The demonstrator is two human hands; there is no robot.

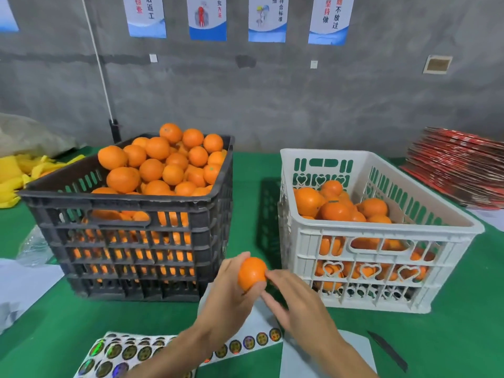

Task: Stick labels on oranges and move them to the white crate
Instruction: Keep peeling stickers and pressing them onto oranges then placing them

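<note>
My left hand [227, 298] grips one orange [251, 272] in front of the gap between the two crates. A fingertip of my right hand [297, 306] touches the orange's right side; the other fingers are relaxed. A black crate [131, 241] on the left is heaped with oranges [163, 162]. The white crate [362, 257] on the right is partly filled with oranges [338, 205]. Sheets of round shiny labels [122, 353] lie on the green table under my left forearm.
A bare backing sheet [324, 358] lies under my right forearm and a dark blade-like tool [388, 350] to its right. Red flat cartons [458, 173] are stacked at the far right. Yellow foam nets [16, 173] and plastic bags [24, 285] lie at the left.
</note>
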